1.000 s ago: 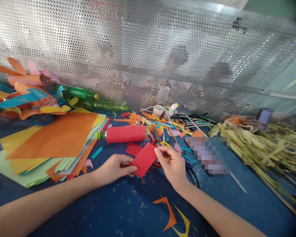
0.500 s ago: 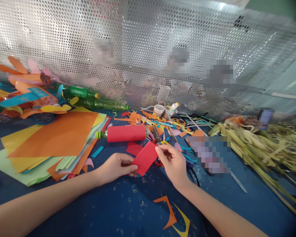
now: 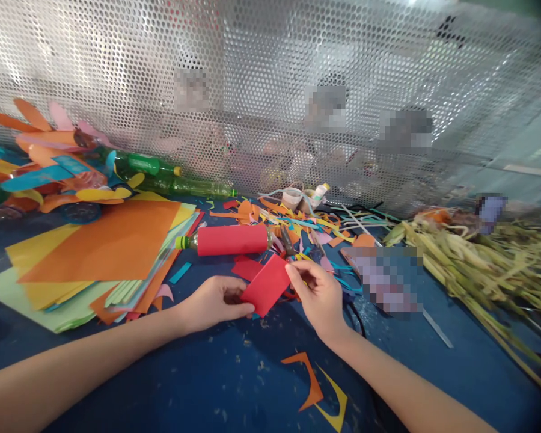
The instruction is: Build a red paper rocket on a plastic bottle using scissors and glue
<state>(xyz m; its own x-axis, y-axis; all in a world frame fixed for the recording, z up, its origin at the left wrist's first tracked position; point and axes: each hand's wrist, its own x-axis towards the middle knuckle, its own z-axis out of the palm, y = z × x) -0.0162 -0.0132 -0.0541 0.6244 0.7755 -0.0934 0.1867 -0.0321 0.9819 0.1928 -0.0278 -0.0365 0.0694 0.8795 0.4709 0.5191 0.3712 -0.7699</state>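
Red paper piece held just on the near side of the red-wrapped bottle, left hand pinching one end, right hand the opposite corner; uneven pull could crease or tear it, a slack pinch drop it.

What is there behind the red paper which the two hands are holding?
Beyond the held red paper, another red piece shows, with the red-wrapped bottle farther back. Whatever lies directly behind the paper is covered and cannot be seen.
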